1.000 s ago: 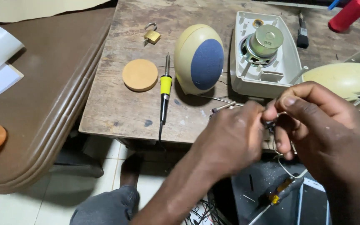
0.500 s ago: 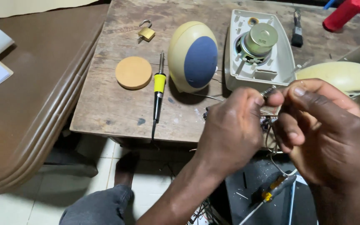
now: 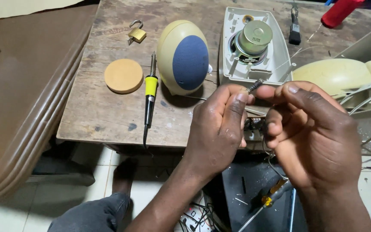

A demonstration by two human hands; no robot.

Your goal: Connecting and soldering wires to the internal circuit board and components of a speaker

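Worn wooden bench (image 3: 108, 116), scratched and stained, with pale tiled floor below its near edge. Off the left edge sits a brown table (image 3: 26, 99) with a rounded, ridged rim.

Left hand (image 3: 220, 129) and right hand (image 3: 314, 133) meet just past the near edge, right of centre. Left thumb and forefinger are pressed together, pinching a small dark metal plug (image 3: 254, 86) with a ribbed tip that sticks up between the two hands. Right fingers are curled inward toward it, thumb tip close beside the plug; whether they grip it I cannot tell. Thin wires (image 3: 258, 126) hang between the palms.

On the bench: cream egg-shaped speaker (image 3: 183, 58) with a blue cloth oval on its front, mid-bench. Just left of it lies a soldering iron (image 3: 150, 92) with a yellow and black handle, tip toward the far edge. Left again, a flat round wooden disc (image 3: 123, 76). A brass padlock (image 3: 136, 33) sits near the far edge. Right of the speaker lies an open white plastic shell (image 3: 275, 60), with a round metal magnet (image 3: 256, 36) inside. A second cream shell (image 3: 340, 75) lies by the right edge.

A yellow-handled screwdriver (image 3: 271, 197) lies below the bench.
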